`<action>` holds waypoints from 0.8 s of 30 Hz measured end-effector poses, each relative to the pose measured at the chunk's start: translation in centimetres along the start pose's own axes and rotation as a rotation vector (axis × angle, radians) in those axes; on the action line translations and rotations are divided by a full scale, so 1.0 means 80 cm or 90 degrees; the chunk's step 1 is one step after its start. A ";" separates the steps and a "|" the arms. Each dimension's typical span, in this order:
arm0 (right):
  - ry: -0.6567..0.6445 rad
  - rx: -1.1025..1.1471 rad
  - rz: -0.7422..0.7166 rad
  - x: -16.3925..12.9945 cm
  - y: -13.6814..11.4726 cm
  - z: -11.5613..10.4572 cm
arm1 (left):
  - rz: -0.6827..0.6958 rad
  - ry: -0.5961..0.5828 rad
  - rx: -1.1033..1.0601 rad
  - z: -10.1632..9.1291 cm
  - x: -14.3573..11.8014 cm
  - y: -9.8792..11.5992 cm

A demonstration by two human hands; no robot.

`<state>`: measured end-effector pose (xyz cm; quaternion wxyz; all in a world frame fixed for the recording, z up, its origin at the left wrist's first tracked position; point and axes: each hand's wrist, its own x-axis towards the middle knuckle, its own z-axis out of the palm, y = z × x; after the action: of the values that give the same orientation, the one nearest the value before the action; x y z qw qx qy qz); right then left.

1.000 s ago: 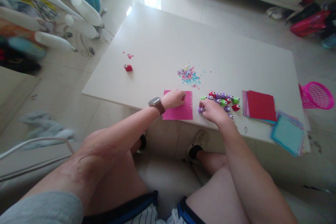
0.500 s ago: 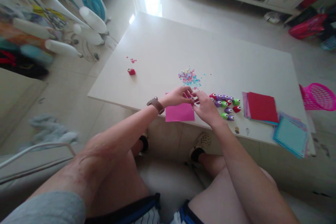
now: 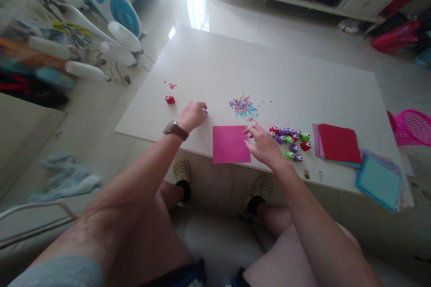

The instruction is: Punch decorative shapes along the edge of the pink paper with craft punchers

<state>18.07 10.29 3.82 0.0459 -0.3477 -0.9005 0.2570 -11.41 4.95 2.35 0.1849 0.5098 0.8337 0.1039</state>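
My left hand [image 3: 193, 115] is closed over the table, left of the pink paper. At its fingertips a bit of a small purple craft punch [image 3: 205, 112] shows; the rest is hidden in the hand. My right hand [image 3: 264, 144] rests at the right edge of the pink paper sheet [image 3: 230, 145], fingers apart and bent, holding nothing that I can see. Tiny marks or cut-outs run along that edge. A red craft punch with an eye [image 3: 169, 99] stands left of my left hand. Several red, purple and green punches [image 3: 288, 140] are grouped beside my right hand.
Paper confetti [image 3: 243, 106] lies in a pile beyond the sheet, with red bits [image 3: 172, 85] farther left. To the right are a red-topped paper stack [image 3: 340, 144] and blue notebooks [image 3: 380, 179]. A pink basket [image 3: 415, 126] stands past the white table's [image 3: 286, 80] right end.
My left hand has moved left, away from my right hand, with the small purple punch. The pink sheet is now uncovered. My right hand has stayed by its right edge, and the view has shifted slightly.
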 end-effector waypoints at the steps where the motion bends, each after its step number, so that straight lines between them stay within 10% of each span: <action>1: -0.001 -0.001 0.003 0.000 -0.001 0.000 | 0.014 0.018 0.004 0.000 -0.002 0.003; 9: -0.083 -0.033 -0.003 -0.012 -0.032 0.007 | 0.041 -0.022 0.012 0.012 -0.009 0.017; 20: -0.185 -0.086 -0.053 -0.018 -0.044 0.012 | -0.112 0.027 0.047 -0.010 0.017 -0.046; 24: -0.186 -0.093 -0.036 -0.014 -0.042 0.003 | -0.015 0.025 0.030 0.007 0.007 -0.021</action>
<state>16.84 7.37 5.39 -0.1039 -0.2838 -0.9231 0.2377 -12.76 4.70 1.15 0.1578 0.5021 0.8453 0.0919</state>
